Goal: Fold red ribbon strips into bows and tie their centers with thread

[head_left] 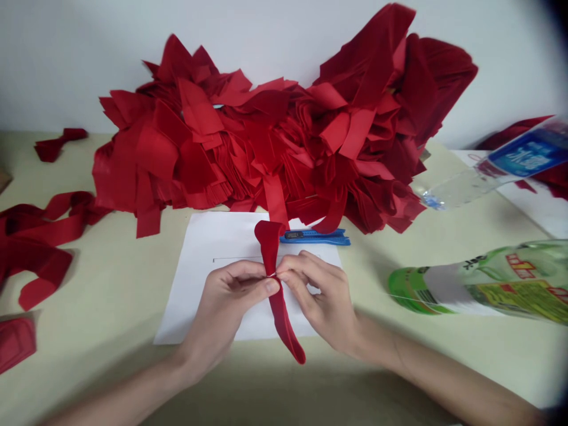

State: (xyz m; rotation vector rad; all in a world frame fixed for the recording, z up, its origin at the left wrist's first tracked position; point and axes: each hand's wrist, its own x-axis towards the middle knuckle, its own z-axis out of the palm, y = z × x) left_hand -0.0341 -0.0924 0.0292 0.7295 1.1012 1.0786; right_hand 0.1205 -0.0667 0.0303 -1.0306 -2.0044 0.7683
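A narrow strip of red velvet ribbon (271,248) is pinched at its middle between both my hands above a white sheet of paper (199,260). My left hand (226,307) is closed, its thumb and fingers pressing the ribbon from the left. My right hand (317,296) is closed on the same spot from the right. A thin pale thread or wire shows at the pinch. The ribbon's upper end curls over, and its lower end hangs toward me.
A big heap of cut red ribbon pieces (284,136) lies against the wall behind the paper. A blue utility knife (315,237) lies at the paper's far edge. Two plastic bottles (483,284) (497,168) lie at the right. Loose red strips (35,236) sit at the left.
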